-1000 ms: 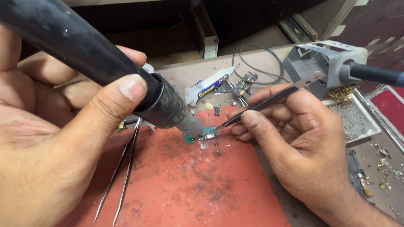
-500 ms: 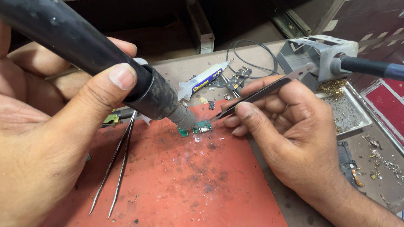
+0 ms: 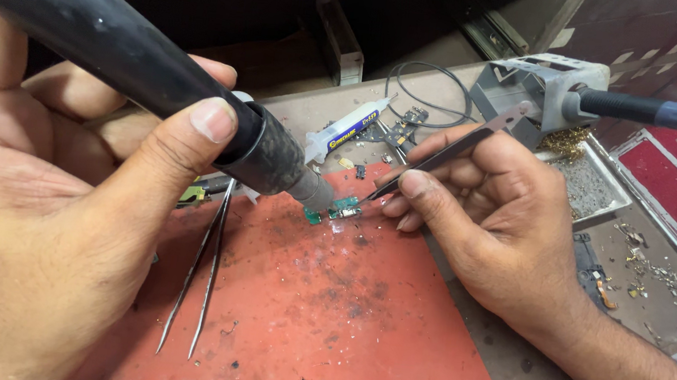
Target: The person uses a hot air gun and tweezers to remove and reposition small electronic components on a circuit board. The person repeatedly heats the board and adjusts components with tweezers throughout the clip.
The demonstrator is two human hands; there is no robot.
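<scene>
My left hand (image 3: 43,209) grips a thick black hot-air handpiece (image 3: 134,60), its metal nozzle pointing down at a tiny green circuit board (image 3: 342,209) on the red work mat (image 3: 324,323). My right hand (image 3: 486,222) holds dark tweezers (image 3: 434,162) whose tips touch the board's right edge. The nozzle tip hovers just left of the board.
Spare tweezers (image 3: 199,276) lie on the mat near my left hand. A syringe of paste (image 3: 349,128), a black wire loop (image 3: 425,86) and small parts sit behind the board. A grey iron stand (image 3: 533,89) with a soldering iron and a metal tray (image 3: 598,188) are at right.
Both hands and the board stay together on the mat; the view has shifted slightly, and the nozzle stays close to the board.
</scene>
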